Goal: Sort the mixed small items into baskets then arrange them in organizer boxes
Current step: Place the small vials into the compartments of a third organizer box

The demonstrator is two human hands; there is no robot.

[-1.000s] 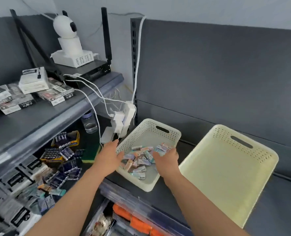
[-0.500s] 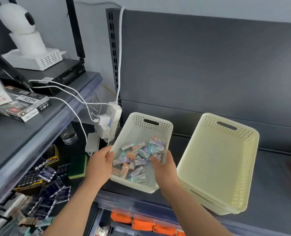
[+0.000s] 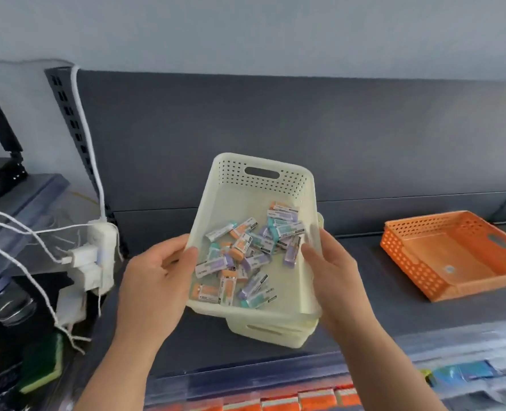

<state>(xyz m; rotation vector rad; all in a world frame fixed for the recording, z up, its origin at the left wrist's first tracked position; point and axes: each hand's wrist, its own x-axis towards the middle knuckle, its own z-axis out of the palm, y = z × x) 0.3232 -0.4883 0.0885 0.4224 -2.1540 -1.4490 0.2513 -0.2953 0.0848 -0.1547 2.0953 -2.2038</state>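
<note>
Cream basket [image 3: 231,179] of mixed packs [image 3: 245,253] is gripped at rims by L hand [image 3: 153,277] & R hand [image 3: 334,271]; sorting judged barely begun, orange basket [image 3: 408,262] unused, boxing stage pending.

Bare shelf [image 3: 394,280] runs between the orange basket [image 3: 408,262] near the right end and the upper cream basket [image 3: 263,161]; a hand could pass there, front edge to back. That basket, gripped at its side walls by the left hand [image 3: 153,271] and right hand [image 3: 334,277], covers the lower cream basket [image 3: 269,330]. Toward the left end a power strip [image 3: 102,241] and white cables [image 3: 95,161] crowd the space beside the left hand. The back panel [image 3: 275,114] walls off the rear edge.
</note>
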